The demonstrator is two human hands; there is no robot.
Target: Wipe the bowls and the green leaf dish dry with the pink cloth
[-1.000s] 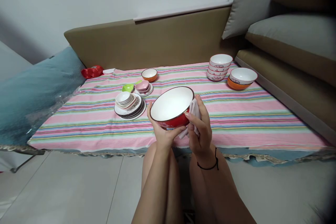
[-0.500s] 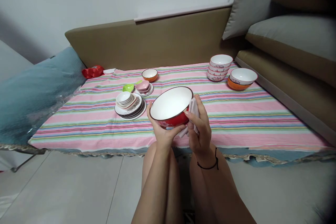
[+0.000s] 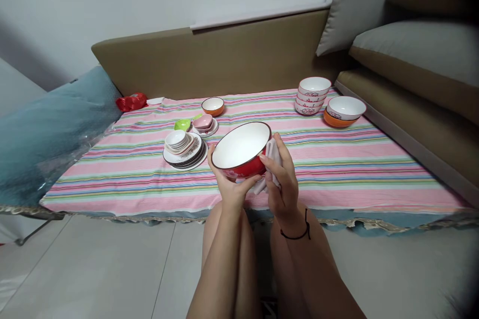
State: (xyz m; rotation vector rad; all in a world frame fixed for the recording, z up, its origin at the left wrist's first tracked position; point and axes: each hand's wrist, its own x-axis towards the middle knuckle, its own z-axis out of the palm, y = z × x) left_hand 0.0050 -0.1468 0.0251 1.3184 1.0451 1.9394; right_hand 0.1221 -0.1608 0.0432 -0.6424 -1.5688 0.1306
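Observation:
A red bowl (image 3: 241, 147) with a white inside is held up over the front edge of the striped cloth (image 3: 337, 169). My left hand (image 3: 228, 187) cups it from below, fingers wrapped round its base. My right hand (image 3: 282, 179) is closed on a white cloth (image 3: 270, 157) and presses it against the bowl's right outer side. A black band circles my right wrist.
On the cloth's left stand a stack of plates with small saucers (image 3: 185, 149), a pink dish (image 3: 204, 122), a green dish (image 3: 182, 124) and an orange bowl (image 3: 213, 106). At the back right are stacked white bowls (image 3: 312, 94) and an orange bowl (image 3: 344, 112). Sofa cushions (image 3: 411, 55) rise on the right.
The bowl and both hands have shifted slightly left and the bowl has tilted a little; my right hand with the cloth has slid along the bowl's side.

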